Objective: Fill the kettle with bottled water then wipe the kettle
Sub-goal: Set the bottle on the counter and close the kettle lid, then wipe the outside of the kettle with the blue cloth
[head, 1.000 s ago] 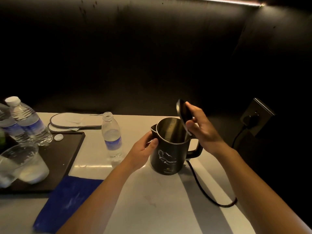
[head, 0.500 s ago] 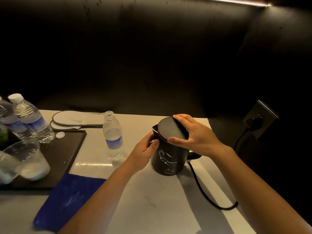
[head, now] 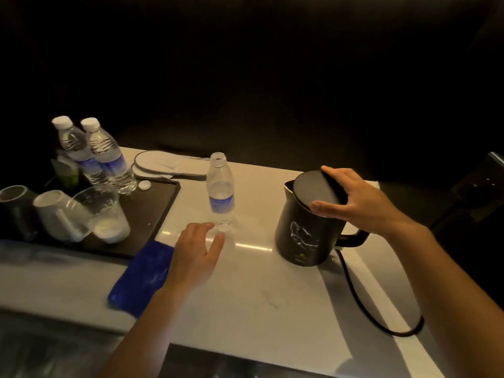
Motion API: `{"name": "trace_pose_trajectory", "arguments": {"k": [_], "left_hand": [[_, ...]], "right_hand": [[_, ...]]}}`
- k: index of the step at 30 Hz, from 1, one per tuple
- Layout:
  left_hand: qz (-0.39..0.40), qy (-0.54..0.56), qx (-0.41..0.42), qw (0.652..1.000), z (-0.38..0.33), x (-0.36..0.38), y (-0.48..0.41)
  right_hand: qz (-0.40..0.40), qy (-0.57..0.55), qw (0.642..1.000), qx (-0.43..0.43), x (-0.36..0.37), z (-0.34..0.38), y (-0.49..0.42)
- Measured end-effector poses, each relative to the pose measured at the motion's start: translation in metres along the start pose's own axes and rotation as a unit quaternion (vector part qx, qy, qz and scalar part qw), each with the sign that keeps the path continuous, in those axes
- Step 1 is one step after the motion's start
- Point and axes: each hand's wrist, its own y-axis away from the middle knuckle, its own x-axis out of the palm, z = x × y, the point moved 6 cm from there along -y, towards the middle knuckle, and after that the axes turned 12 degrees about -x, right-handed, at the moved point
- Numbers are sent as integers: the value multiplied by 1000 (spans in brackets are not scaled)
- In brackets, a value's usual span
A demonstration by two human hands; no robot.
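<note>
A black kettle (head: 302, 236) stands on the white counter (head: 259, 290) at the right, its round lid (head: 313, 190) down on its rim. My right hand (head: 351, 203) rests on the lid, fingers curved over its edge. An uncapped, nearly empty clear bottle (head: 220, 192) stands upright left of the kettle. My left hand (head: 196, 252) hovers open just in front of the bottle's base, holding nothing. A folded blue cloth (head: 141, 276) lies flat on the counter, directly left of that hand.
A black tray (head: 152, 211) at the left carries two capped full bottles (head: 109, 156), a loose white cap (head: 144, 185), a clear plastic cup (head: 105, 214) and mugs. The kettle's black cord (head: 362, 304) loops over the counter at right. White slippers (head: 166, 165) lie at the back.
My right hand brought the lid down onto the kettle and stays on it. My left hand let go of the kettle's side and moved left toward the blue cloth.
</note>
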Motion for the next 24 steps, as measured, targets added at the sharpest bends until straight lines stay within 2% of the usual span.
{"name": "trace_pose_trajectory", "arguments": {"k": [3,5,8,16,20,24], "left_hand": [[-93,-189,-15,977,41,-26,15],[-79,-262,-46,961,62,-28,21],[-34,-306,-77,948,83,-19,28],[15,-331,-121,936,86,-12,30],[-30,-318,-86,944,79,-9,40],[-96,-231,-67,966,72,-2,54]], "right_hand": [[7,-58,998,18,9,-6,-5],[5,-72,997,31,11,-12,-7],[6,-72,997,36,12,-14,-8],[-15,-56,998,39,13,-9,-4],[-37,-59,997,43,13,-5,1],[-57,-46,996,52,12,0,6]]}}
